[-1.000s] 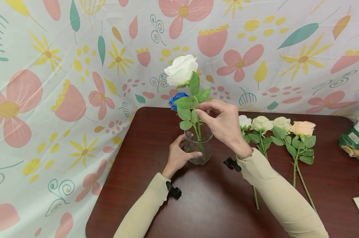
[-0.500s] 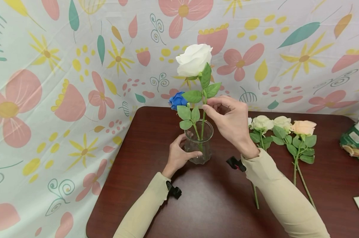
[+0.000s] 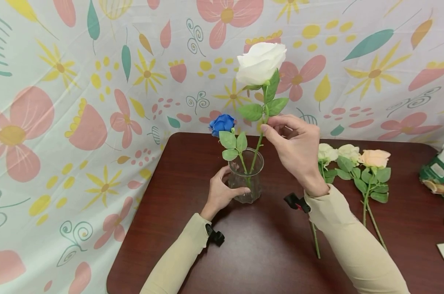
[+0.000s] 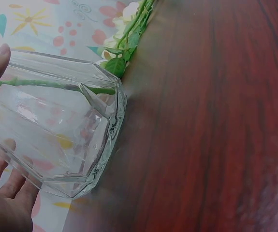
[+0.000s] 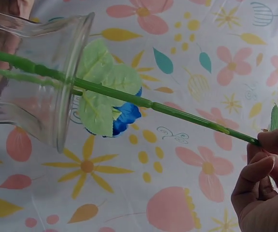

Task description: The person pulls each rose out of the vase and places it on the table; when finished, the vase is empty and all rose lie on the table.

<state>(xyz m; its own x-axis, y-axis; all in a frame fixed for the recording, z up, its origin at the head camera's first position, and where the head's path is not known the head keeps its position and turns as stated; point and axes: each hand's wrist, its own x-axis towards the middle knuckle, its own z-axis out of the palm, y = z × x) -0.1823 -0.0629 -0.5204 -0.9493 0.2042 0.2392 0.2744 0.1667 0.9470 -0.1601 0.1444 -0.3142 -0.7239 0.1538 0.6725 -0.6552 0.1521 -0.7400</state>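
Note:
A clear glass vase (image 3: 254, 192) stands on the table, its rim facing up. My left hand (image 3: 222, 191) holds it around the side, thumb in front; in the left wrist view, fingers (image 4: 13, 186) sit along the glass (image 4: 56, 125). Thumb and fingertips of my right hand (image 3: 297, 151) pinch the stem of a white rose (image 3: 261, 64) just under its leaves. That stem (image 5: 177, 114) runs down through the rim into the vase, and the rose leans right. A shorter blue rose (image 3: 222, 124) also stands in the vase, tilted left.
Right of my right arm, two cream roses (image 3: 348, 153) and a peach rose (image 3: 375, 158) lie on the brown table (image 3: 244, 253). A green and white bag (image 3: 440, 171) sits at the far right. A flower-print cloth (image 3: 152, 110) hangs behind.
My right hand has moved right and a little up with the white rose, whose bloom swings away from the blue one. The left hand and vase have stayed put.

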